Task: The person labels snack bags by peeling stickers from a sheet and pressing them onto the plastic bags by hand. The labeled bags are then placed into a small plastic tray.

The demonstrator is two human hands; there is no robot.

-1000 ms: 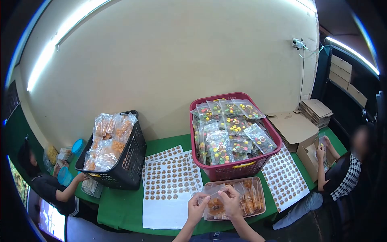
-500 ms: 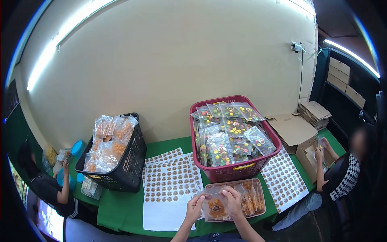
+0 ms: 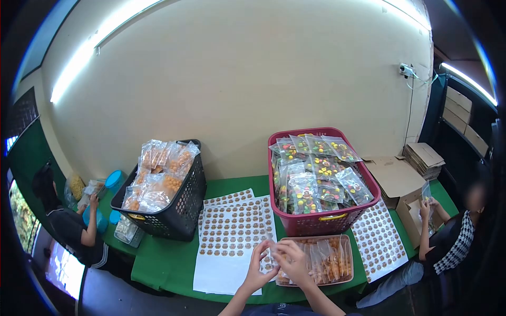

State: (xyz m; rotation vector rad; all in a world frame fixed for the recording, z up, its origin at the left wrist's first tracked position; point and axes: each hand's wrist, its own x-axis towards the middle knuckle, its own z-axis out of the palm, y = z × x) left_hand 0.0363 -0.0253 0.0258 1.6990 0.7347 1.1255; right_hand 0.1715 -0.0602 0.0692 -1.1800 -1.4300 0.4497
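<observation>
Between my two hands is a clear zip plastic bag [image 3: 272,249], now turned nearly edge-on, so its contents are mostly hidden. My left hand [image 3: 256,271] has its fingertips at the bag's upper edge, thumb apart lower down. From the other side, my right hand [image 3: 293,263] pinches the bag near the top. Under and beside my right hand lies a shallow tray [image 3: 352,263] packed with bags of orange snacks [image 3: 329,260], standing in a row. Left of my hands, sheets of round brown stickers [image 3: 224,271] overlap on the green tablecloth [image 3: 163,263].
A maroon basket [image 3: 329,225] of bagged colourful candies stands behind the tray. At left is a black basket [image 3: 192,197] of bagged orange snacks. Another sticker sheet [image 3: 379,242] lies right. One person [image 3: 74,231] works far left, another [image 3: 448,237] at right beside a cardboard box [image 3: 408,210].
The bag in my hands has turned from facing me to nearly edge-on, and my hands have lifted slightly. The whole view has shifted, with things appearing farther right.
</observation>
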